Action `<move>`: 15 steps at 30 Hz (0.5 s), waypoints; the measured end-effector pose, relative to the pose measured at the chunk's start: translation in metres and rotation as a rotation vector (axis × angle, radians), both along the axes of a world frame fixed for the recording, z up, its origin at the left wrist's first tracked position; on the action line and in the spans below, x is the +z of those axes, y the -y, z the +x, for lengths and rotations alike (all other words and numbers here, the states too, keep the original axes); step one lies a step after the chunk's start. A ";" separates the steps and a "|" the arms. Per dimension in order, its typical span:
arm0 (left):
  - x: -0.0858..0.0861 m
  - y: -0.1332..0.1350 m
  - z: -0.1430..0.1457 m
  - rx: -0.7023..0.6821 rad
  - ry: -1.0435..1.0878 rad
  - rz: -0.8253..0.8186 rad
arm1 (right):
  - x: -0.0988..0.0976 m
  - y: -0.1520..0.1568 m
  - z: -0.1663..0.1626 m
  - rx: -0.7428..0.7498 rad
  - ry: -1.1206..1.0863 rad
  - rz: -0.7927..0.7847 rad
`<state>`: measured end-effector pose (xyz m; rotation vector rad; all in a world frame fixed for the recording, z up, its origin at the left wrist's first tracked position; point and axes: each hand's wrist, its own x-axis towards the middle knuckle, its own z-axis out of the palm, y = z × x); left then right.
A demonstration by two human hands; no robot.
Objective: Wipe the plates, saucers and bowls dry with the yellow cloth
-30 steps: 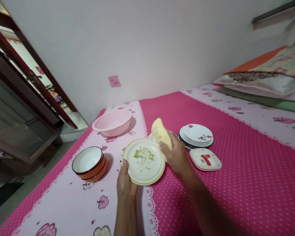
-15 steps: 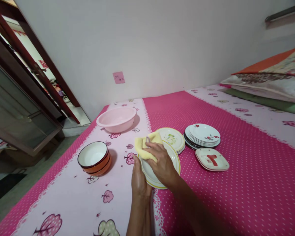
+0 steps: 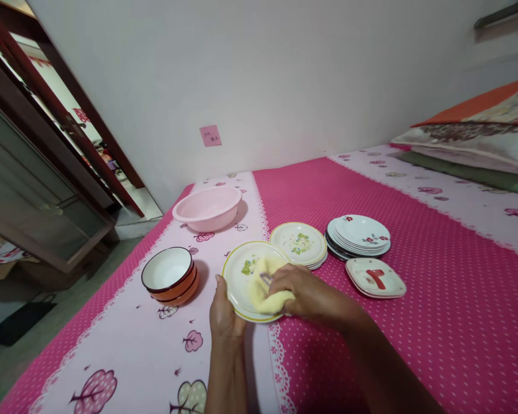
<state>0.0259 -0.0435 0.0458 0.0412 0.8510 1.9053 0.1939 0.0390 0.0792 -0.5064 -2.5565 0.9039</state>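
Observation:
My left hand [image 3: 223, 315] grips the near rim of a white plate [image 3: 242, 270] with a yellow-green edge and a green pattern, holding it just above the bed. My right hand [image 3: 304, 293] is closed on a yellow cloth [image 3: 265, 292] and presses it onto the plate's face. Just behind lies a stack of matching yellow-rimmed plates [image 3: 299, 244].
A pink basin [image 3: 208, 207] sits at the far left, stacked orange bowls [image 3: 168, 276] nearer left. A stack of red-flowered white plates [image 3: 359, 235] and a small square dish [image 3: 375, 277] lie to the right. Pillows [image 3: 470, 144] are at the far right; the bed edge drops off left.
The cloth came down from the air onto the plate. The plate was tilted up half a second ago and now lies flatter, its face showing, with the cloth on its middle.

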 end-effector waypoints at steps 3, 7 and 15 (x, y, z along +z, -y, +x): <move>0.003 -0.002 0.006 -0.006 -0.028 -0.022 | -0.011 -0.014 0.000 -0.209 -0.082 0.115; 0.003 -0.003 0.021 -0.114 -0.073 -0.011 | -0.024 -0.029 -0.006 -0.484 -0.233 0.245; -0.001 -0.008 0.033 -0.177 -0.062 0.022 | -0.021 -0.008 -0.030 -0.328 -0.294 0.239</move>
